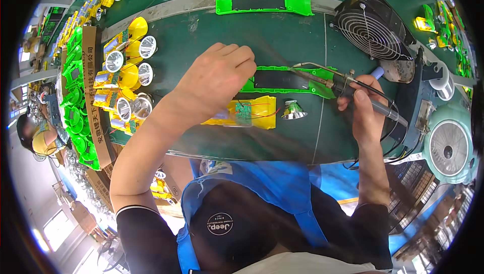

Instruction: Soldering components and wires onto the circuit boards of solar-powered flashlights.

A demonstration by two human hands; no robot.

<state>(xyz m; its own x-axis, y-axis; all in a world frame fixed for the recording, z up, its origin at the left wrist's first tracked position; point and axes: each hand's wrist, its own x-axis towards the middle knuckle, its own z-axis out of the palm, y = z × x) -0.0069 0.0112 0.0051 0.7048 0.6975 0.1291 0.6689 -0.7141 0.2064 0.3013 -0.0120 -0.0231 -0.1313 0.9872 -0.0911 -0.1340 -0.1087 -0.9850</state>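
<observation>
My right hand [367, 110] grips a soldering iron [380, 107], its tip pointing left over a green plastic shell [322, 89] with a dark panel inside. My left hand [222, 70] is closed, fingers curled down at the left end of that shell. What its fingertips pinch, if anything, is hidden. Just nearer to me lies a yellow lamp housing [264, 115] with a small green circuit board [244, 113] and thin wires, partly covered by my left wrist. A loose silver reflector cup [293, 110] stands right of the housing.
At the left, several yellow housings with reflectors [114, 61] lie beside a cardboard box [97, 103] of green parts [75, 108]. Another green shell [264, 2] rests at the far edge. A black fan [370, 24], a solder spool [443, 83] and a round pale fan [447, 148] stand right.
</observation>
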